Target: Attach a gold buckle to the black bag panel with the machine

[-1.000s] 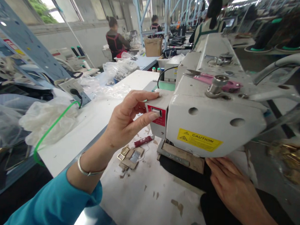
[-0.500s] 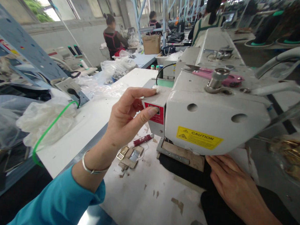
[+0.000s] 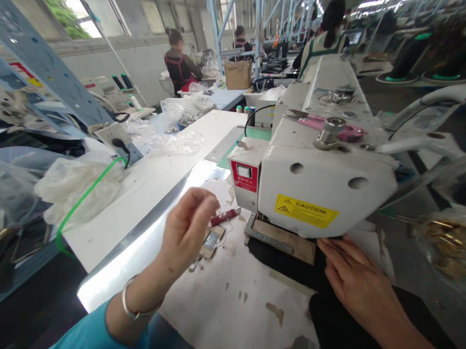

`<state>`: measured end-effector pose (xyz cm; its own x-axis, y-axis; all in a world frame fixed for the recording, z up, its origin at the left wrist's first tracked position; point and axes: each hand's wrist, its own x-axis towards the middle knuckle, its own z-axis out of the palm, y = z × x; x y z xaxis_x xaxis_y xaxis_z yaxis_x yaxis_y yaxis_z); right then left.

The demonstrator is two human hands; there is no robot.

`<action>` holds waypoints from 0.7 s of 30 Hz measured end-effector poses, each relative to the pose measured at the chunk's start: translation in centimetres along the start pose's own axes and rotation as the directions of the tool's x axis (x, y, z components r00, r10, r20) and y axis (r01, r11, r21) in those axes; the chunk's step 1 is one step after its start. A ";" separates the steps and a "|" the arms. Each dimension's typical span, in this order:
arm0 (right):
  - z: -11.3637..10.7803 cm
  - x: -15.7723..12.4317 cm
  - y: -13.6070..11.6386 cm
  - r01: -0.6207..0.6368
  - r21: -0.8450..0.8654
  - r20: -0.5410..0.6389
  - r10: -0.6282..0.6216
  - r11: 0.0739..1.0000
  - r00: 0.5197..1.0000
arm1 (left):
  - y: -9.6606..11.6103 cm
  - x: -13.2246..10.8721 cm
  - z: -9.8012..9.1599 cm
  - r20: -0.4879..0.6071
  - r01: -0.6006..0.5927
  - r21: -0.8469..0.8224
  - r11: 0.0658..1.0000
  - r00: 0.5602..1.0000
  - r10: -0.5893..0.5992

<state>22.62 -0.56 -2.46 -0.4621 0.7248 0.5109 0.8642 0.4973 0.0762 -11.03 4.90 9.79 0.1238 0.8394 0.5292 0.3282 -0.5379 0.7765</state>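
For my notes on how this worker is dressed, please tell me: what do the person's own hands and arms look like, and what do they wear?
The left hand is bare, with a thin silver bangle at the wrist and a teal-blue sleeve further up the arm. The right hand is also bare, with no ring or bracelet showing.

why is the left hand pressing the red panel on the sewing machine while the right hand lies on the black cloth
The left hand is not on the red panel: the head view shows it raised, apart from the sewing machine. The right hand does lie on the black cloth.
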 end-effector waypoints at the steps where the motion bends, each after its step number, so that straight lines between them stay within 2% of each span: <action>1: 0.0 0.0 0.0 -0.012 0.013 -0.002 0.012 1.000 1.000 | -0.3 -1.2 0.1 0.178 -0.020 0.077 0.997 0.984 0.006; 2: 0.0 0.0 0.1 -0.026 0.027 0.000 0.026 0.999 1.000 | -0.6 -2.4 0.3 0.359 -0.091 0.144 0.985 0.933 0.034; 4: -0.1 0.0 0.1 -0.051 0.057 0.011 0.050 0.997 0.999 | -1.5 -4.2 1.2 0.604 -0.322 0.238 0.916 0.788 0.120; 6: -0.3 -0.2 0.2 -0.076 0.085 0.029 0.074 0.993 0.997 | -2.2 -5.3 2.4 0.723 -0.531 0.309 0.789 0.670 0.167; 10: -1.4 -1.1 0.1 -0.162 0.123 0.066 0.155 0.979 0.986 | -2.9 -5.2 4.9 0.843 -0.759 0.360 0.543 0.514 0.159; 12: -2.2 -1.9 0.1 -0.221 0.136 0.082 0.212 0.966 0.974 | -2.8 -4.7 5.8 0.874 -0.815 0.336 0.473 0.457 0.167; 14: -3.1 -2.9 0.0 -0.263 0.137 0.068 0.255 0.955 0.964 | -2.5 -4.2 6.3 0.892 -0.841 0.302 0.449 0.415 0.177; 17: -4.3 -4.3 -0.5 -0.282 0.121 0.029 0.281 0.952 0.959 | -2.0 -3.8 6.9 0.907 -0.861 0.268 0.433 0.377 0.188; 21: -5.5 -5.9 -2.0 -0.261 0.107 0.065 0.255 0.959 0.965 | -1.4 -3.8 7.3 0.918 -0.877 0.241 0.416 0.346 0.196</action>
<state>24.71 -8.40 -0.94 -0.2383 0.8573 0.4564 0.9285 0.3388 -0.1517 -5.17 3.00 4.22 0.9665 0.2557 0.0216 0.2540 -0.9410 -0.2237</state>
